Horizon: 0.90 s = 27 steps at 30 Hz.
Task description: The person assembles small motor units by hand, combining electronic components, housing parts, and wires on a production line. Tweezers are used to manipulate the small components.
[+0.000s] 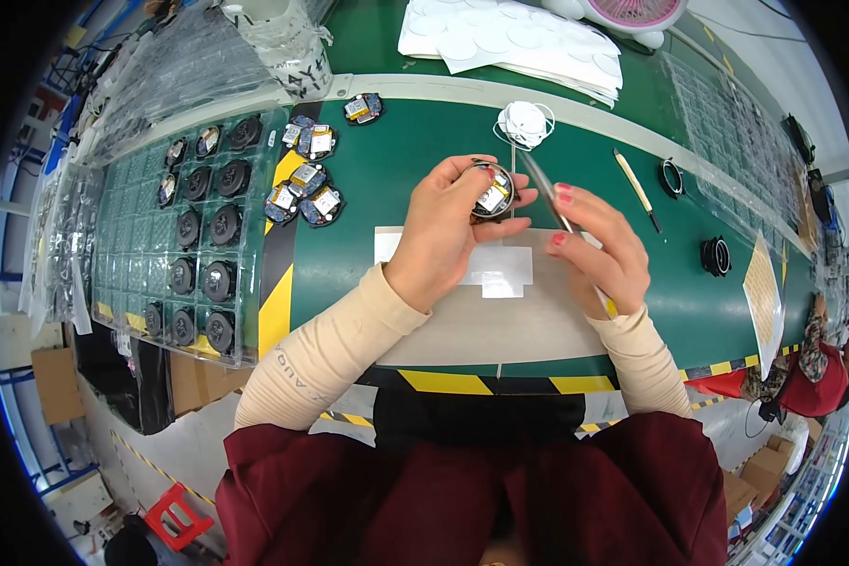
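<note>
Left hand [448, 215] half-curled, gripping round module [493, 196], circuitry showing, above counter [585, 132] near far edge of grey mat [462, 330]. Right hand [608, 247] pinches slim metal tool [543, 187] just right of it. Module looks light, stiff; exposed circuitry probably fragile, so rim makes safest hold.

Through my feed I see a small round dark-rimmed housing [493, 196], its open face showing white and yellow parts, held up in the left hand [441, 219]. I have a slim silvery tool [544, 191] slanting through the right hand [606, 243], its upper end near the housing's right side.
</note>
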Tool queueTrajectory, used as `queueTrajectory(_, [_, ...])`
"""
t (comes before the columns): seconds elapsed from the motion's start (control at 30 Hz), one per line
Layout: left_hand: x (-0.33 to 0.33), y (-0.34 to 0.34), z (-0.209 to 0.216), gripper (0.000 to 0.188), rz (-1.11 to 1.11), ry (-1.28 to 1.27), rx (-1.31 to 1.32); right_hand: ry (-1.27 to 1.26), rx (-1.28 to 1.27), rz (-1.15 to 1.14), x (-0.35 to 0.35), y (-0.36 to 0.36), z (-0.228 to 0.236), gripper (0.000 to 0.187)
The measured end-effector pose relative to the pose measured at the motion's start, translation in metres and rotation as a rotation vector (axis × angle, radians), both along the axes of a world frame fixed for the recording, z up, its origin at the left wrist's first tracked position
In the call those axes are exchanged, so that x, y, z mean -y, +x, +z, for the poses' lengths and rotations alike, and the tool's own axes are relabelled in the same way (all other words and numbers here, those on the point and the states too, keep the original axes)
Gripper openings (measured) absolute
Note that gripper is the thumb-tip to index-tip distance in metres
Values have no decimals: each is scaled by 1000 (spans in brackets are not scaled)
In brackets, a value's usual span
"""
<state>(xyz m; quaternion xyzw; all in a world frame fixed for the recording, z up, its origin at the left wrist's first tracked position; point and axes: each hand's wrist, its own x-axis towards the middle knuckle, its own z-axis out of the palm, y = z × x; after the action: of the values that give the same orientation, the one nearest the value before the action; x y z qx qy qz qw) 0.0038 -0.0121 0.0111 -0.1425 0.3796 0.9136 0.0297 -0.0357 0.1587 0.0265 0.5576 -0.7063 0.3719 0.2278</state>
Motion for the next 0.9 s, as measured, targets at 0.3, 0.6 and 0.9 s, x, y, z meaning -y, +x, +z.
queueTrajectory(0.3, [-3, -2, -3, 19, 0, -38, 5, -120, 231, -3, 5, 4, -11, 22])
queueTrajectory(0.6, [-3, -1, -2, 20, 27, -44, 18, -137, 217, -63, 6, 4, -12, 20])
queueTrajectory(0.9, [-4, -2, -2, 19, 8, -61, 17, -127, 203, -65, 8, 4, -11, 19])
